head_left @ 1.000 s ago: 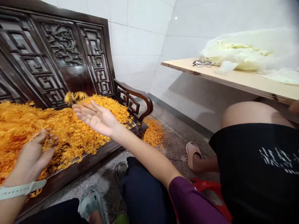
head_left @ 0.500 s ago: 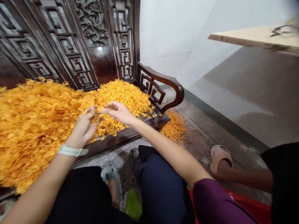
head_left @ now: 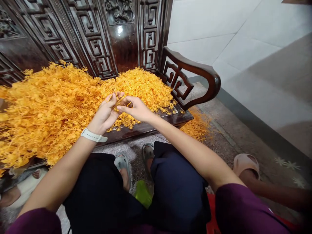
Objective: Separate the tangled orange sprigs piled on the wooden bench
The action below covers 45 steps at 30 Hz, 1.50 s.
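A large heap of orange-yellow dried sprigs point(head_left: 56, 107) lies on the seat of a dark carved wooden bench point(head_left: 146, 128). My left hand point(head_left: 106, 112), with a white watch strap point(head_left: 94, 135) on its wrist, and my right hand point(head_left: 136, 109) meet just above the front of the heap. Between their fingertips is a small orange sprig point(head_left: 119, 102), held in a pinch. Its thin strands stick out past my fingers. Both hands partly hide the heap beneath them.
Loose sprigs point(head_left: 195, 128) lie on the speckled floor beside the bench's curved armrest point(head_left: 192, 70). Another person's foot in a pink slipper point(head_left: 246, 165) rests at right. My sandalled feet point(head_left: 123, 165) are below the bench, near a green object point(head_left: 143, 194).
My view has swung left and down, and the table has left the frame. My hands have come together over the heap, and my right hand has closed from open onto the sprig.
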Each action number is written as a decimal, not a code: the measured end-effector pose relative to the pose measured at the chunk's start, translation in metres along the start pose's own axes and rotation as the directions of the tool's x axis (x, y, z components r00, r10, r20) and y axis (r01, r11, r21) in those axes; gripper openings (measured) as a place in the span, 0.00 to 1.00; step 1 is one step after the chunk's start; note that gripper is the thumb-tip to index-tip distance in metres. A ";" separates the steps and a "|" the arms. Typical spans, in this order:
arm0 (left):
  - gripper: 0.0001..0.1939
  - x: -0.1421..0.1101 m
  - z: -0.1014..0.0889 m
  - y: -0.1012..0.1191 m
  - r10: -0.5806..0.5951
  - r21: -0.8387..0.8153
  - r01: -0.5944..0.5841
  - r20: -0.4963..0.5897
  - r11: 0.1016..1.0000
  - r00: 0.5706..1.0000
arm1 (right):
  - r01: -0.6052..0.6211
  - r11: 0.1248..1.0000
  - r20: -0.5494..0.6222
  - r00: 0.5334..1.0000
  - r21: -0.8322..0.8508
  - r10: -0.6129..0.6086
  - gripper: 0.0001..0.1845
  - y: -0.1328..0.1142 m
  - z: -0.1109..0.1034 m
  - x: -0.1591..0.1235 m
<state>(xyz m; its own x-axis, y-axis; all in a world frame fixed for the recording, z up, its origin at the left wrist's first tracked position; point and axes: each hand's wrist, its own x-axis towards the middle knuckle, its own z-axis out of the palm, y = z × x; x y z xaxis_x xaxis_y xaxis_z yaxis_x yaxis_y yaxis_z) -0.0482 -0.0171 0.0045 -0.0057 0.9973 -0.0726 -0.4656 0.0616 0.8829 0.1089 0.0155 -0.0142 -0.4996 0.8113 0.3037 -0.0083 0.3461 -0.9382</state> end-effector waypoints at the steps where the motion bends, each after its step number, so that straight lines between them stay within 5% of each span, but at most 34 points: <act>1: 0.06 -0.001 0.002 0.001 0.012 0.011 -0.012 0.017 1.000 1.000 | 0.014 1.000 -0.012 1.000 -0.013 -0.014 0.12 -0.001 0.001 0.000; 6: 0.11 -0.010 0.008 0.004 0.042 0.075 -0.049 0.093 0.996 0.995 | 0.062 0.998 -0.088 0.994 0.031 -0.059 0.13 -0.001 0.007 0.001; 11: 0.09 -0.010 0.003 0.008 0.083 0.095 -0.089 0.063 0.992 0.995 | -0.020 0.989 -0.180 0.982 0.148 0.047 0.09 0.008 0.003 0.012; 17: 0.04 -0.003 -0.008 0.019 0.106 -0.004 -0.107 -0.120 0.994 0.987 | -0.187 0.858 -0.285 0.891 0.478 0.354 0.04 -0.006 -0.019 0.011; 21: 0.10 0.001 -0.021 0.023 0.046 0.004 -0.048 -0.353 0.999 0.935 | -0.120 0.820 -0.233 0.927 0.559 0.294 0.03 -0.014 -0.029 0.003; 23: 0.08 0.001 -0.023 0.022 -0.064 -0.032 0.056 -0.384 0.998 0.921 | -0.110 0.824 -0.195 0.946 0.556 0.258 0.05 -0.015 -0.030 0.000; 26: 0.06 -0.002 -0.018 0.022 -0.172 -0.049 0.165 -0.322 0.985 0.931 | -0.114 0.827 -0.149 0.961 0.551 0.232 0.08 -0.015 -0.028 -0.002; 31: 0.13 -0.016 0.003 0.023 -0.027 0.052 0.033 -0.109 0.998 0.994 | -0.075 0.838 -0.108 0.982 0.540 0.157 0.12 -0.020 -0.022 -0.004; 35: 0.21 -0.019 0.011 0.011 0.089 0.171 -0.103 0.085 0.980 0.992 | -0.070 0.827 -0.067 0.989 0.558 0.129 0.13 -0.027 -0.015 -0.006; 39: 0.18 -0.011 0.007 -0.001 0.304 0.295 -0.316 0.089 0.902 0.949 | -0.071 0.832 -0.094 0.985 0.551 0.146 0.14 -0.028 -0.014 -0.006; 45: 0.15 -0.012 0.011 0.002 0.314 0.404 -0.329 0.105 0.854 0.944 | -0.029 0.898 -0.140 0.985 0.438 0.100 0.12 -0.014 -0.013 0.000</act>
<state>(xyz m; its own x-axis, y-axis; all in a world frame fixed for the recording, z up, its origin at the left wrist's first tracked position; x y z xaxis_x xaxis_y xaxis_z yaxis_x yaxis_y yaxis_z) -0.0388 -0.0286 0.0122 -0.0586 0.9646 0.2569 -0.0382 -0.2594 0.9650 0.1199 0.0165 0.0014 -0.3717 0.8997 0.2287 -0.3726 0.0811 -0.9244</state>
